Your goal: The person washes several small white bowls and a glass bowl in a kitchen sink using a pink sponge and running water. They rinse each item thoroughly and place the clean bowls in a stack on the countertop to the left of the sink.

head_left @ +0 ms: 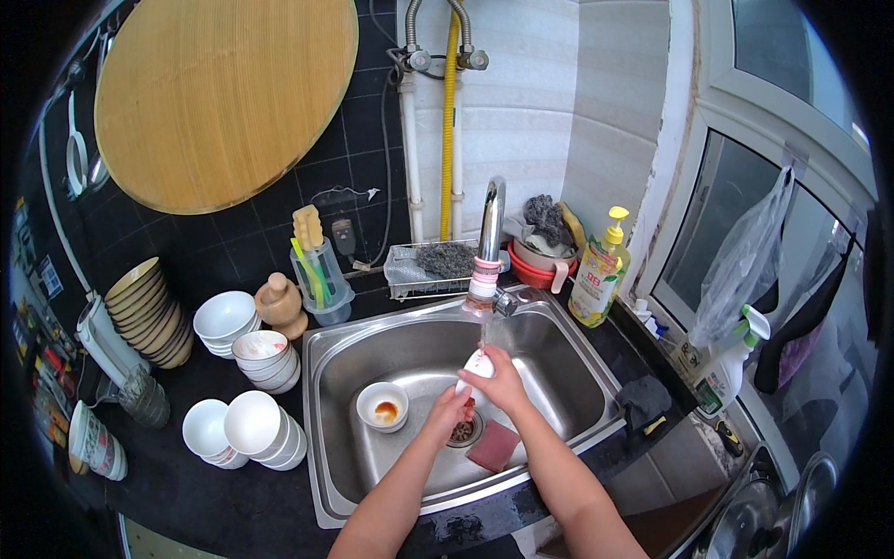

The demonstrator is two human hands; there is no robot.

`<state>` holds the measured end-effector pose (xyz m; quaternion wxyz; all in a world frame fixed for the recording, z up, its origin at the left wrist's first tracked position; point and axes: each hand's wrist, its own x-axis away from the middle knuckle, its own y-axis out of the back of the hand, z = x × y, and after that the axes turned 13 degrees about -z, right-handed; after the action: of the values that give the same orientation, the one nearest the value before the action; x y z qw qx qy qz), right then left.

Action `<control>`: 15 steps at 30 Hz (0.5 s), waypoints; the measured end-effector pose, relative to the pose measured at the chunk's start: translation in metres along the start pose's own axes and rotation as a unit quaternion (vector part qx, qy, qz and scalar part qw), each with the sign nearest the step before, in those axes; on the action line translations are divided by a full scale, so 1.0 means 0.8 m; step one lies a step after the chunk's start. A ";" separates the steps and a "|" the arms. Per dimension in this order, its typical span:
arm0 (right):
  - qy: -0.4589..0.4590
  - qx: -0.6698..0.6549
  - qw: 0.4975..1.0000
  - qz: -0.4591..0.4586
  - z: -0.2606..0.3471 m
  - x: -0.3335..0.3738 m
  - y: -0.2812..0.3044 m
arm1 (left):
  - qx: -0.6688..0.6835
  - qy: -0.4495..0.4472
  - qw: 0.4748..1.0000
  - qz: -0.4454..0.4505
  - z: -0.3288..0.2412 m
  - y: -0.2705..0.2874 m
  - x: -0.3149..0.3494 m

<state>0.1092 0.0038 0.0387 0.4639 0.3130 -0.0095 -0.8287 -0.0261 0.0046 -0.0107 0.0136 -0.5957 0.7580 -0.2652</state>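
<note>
Under the tap (493,219), my left hand (442,418) and my right hand (505,381) both grip a small white bowl (476,368), tilted on its side. A thin stream of water runs down onto it. My fingers are closed on its rim and wall. Beneath my hands, a dull pink sponge or cloth (494,447) lies on the floor of the steel sink (314,419), beside the drain (468,431). Something reddish shows behind my left fingers; I cannot make it out. Left of my hands, another white bowl (364,406) stands in the sink with brown liquid inside.
Stacks of white bowls (253,422) and tan bowls (149,312) stand on the left counter, near a wooden mortar (280,306). Behind the sink are a wire rack (430,287) and a red basin (538,272). A yellow-pump soap bottle (599,270) stands at the back right corner.
</note>
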 end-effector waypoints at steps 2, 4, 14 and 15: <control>-0.167 -0.079 0.983 0.021 -0.019 -0.009 -0.002 | -0.041 0.001 0.999 0.010 -0.005 -0.007 0.005; -0.293 -0.150 0.944 0.033 -0.041 -0.019 -0.003 | -0.033 0.004 0.999 0.029 -0.008 -0.010 0.008; -0.463 -0.304 0.811 0.186 -0.034 -0.014 -0.002 | 0.353 0.059 0.932 0.058 -0.025 0.000 0.007; -0.445 -0.308 0.816 0.204 -0.041 -0.014 -0.004 | 0.372 0.062 0.925 0.053 -0.027 0.001 0.007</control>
<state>0.1285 0.0231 0.0169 0.6398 -0.2579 -0.0225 -0.7236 -0.0358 0.0081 0.0087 0.2013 -0.4890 0.6346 -0.5635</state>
